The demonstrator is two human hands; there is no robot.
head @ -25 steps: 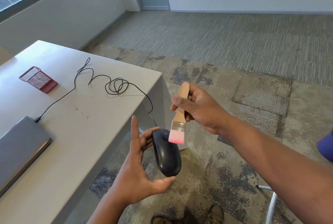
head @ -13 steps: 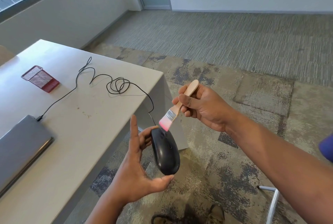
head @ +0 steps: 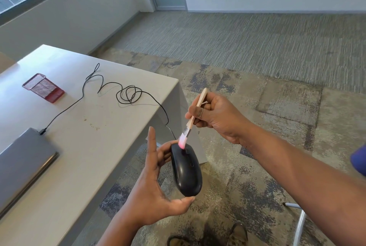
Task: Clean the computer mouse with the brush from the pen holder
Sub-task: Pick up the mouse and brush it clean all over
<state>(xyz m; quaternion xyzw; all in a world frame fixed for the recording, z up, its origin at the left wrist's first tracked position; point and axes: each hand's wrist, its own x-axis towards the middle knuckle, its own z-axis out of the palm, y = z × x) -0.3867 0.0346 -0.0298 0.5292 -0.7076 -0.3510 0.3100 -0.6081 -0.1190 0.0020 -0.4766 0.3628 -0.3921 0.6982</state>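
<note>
My left hand holds a black wired computer mouse in the air beside the desk corner, thumb under its rear end and fingers behind its front, index finger pointing up. My right hand grips the wooden handle of a small brush with pink bristles. The bristle tip touches the mouse's front, near the scroll wheel. A red mesh pen holder lies on its side at the desk's far left.
The mouse's black cable loops across the white desk to a closed grey laptop at the left edge. Patterned carpet lies below. A metal chair leg and shoes show at the bottom right.
My right hand swung the brush from upright over the mouse's middle to tilted, and its bristles moved up to the mouse's front end. My left hand kept the mouse nearly still.
</note>
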